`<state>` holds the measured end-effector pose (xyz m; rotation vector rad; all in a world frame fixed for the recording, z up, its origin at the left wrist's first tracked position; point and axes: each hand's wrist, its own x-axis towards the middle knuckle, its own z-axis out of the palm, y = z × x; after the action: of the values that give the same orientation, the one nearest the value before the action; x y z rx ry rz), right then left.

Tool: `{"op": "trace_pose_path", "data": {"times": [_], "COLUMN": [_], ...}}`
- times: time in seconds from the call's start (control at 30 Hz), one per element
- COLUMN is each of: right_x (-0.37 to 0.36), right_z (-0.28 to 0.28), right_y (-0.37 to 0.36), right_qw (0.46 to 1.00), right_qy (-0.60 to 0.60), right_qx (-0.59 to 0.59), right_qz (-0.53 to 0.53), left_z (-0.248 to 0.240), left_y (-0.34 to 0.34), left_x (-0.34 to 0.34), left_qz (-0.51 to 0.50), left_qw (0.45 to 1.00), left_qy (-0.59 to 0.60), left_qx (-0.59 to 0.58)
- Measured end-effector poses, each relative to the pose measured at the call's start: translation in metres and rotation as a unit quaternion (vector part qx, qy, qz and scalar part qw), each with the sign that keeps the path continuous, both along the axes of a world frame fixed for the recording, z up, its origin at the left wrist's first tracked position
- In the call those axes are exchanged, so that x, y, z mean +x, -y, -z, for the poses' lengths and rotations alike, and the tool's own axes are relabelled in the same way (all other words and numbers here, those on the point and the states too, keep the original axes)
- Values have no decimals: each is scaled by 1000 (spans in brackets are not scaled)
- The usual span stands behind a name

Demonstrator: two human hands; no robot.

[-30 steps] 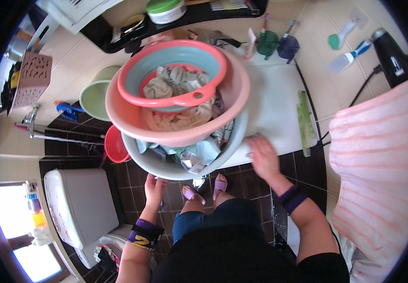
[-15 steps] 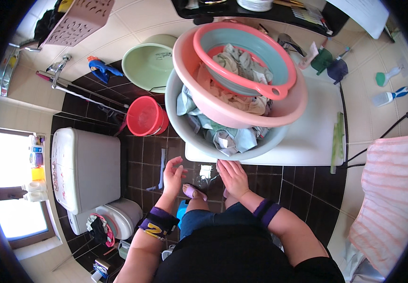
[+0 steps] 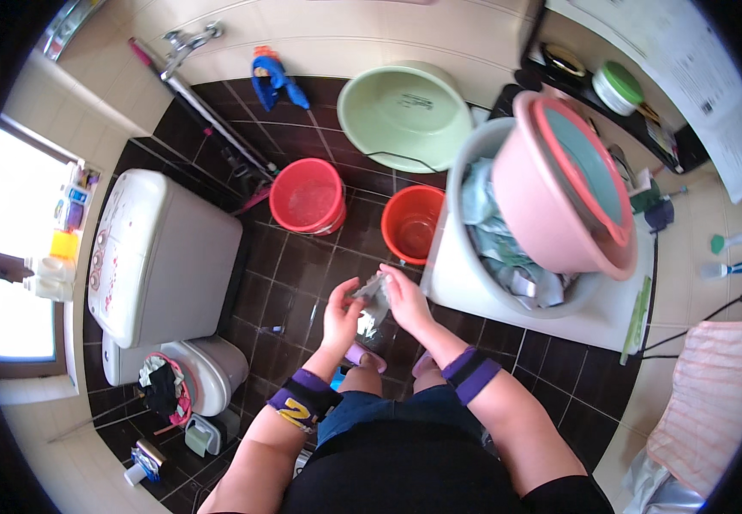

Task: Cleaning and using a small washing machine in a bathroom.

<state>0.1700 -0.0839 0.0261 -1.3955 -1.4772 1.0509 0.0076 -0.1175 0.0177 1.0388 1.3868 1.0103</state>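
A small, thin grey-white piece (image 3: 373,295), which looks like wet cloth, is stretched between my hands over the tiled floor. My left hand (image 3: 341,321) grips its left side, fingers curled. On the other side, my right hand (image 3: 405,301) pinches it between thumb and fingers. Right of my hands stands a large pale grey basin (image 3: 454,218) full of pale, crumpled clothes (image 3: 495,227). A pink basin (image 3: 529,201) rests tilted in it, with a smaller coral and teal basin (image 3: 589,167) inside. What lies in these upper two is hidden.
The basins stand on a white counter (image 3: 457,287). An orange-red bucket (image 3: 414,224), a red-pink bucket (image 3: 307,197) and a light green basin (image 3: 405,116) are ahead. A white washing machine (image 3: 165,257) and a toilet (image 3: 217,373) are at left. Mops (image 3: 208,116) lean on the wall.
My view has turned left, bringing the orange-red bucket into sight. My hands, apart and without the grey-white piece before, have come together on it. My right hand has left the grey basin's edge.
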Motion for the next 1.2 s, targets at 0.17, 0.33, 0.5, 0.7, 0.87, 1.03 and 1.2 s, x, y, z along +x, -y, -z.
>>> {"op": "trace_pose_path", "data": {"times": [0.17, 0.33, 0.5, 0.7, 0.87, 1.03, 1.2], "right_x": [-76, -167, -247, -304, -344, -388, -425], "right_z": [-24, -54, -46, -29, -2, -68, -197], "right_y": [-26, -46, -59, -84, -135, -258, -441], "right_qw": [764, 677, 733, 768, 699, 867, 958], "right_qy": [-543, -607, -516, -333, -429, -91, -75], "right_qx": [-335, -388, -396, -503, -501, -319, 177], "right_qz": [-94, -150, -199, -216, -275, -371, -214], "left_z": [-13, -40, -57, -49, -31, -39, -78], "left_y": [4, -13, -21, -46, -94, -173, -261], "left_x": [-118, -195, -254, -326, -327, -380, -432], "left_qz": [-97, -90, -201, -300, -167, -259, -292], "left_qw": [995, 962, 969, 952, 979, 961, 946], "left_qy": [-4, 242, 139, 63, -108, 94, 142], "left_qx": [-23, -92, -37, 23, 35, -18, 21]}}
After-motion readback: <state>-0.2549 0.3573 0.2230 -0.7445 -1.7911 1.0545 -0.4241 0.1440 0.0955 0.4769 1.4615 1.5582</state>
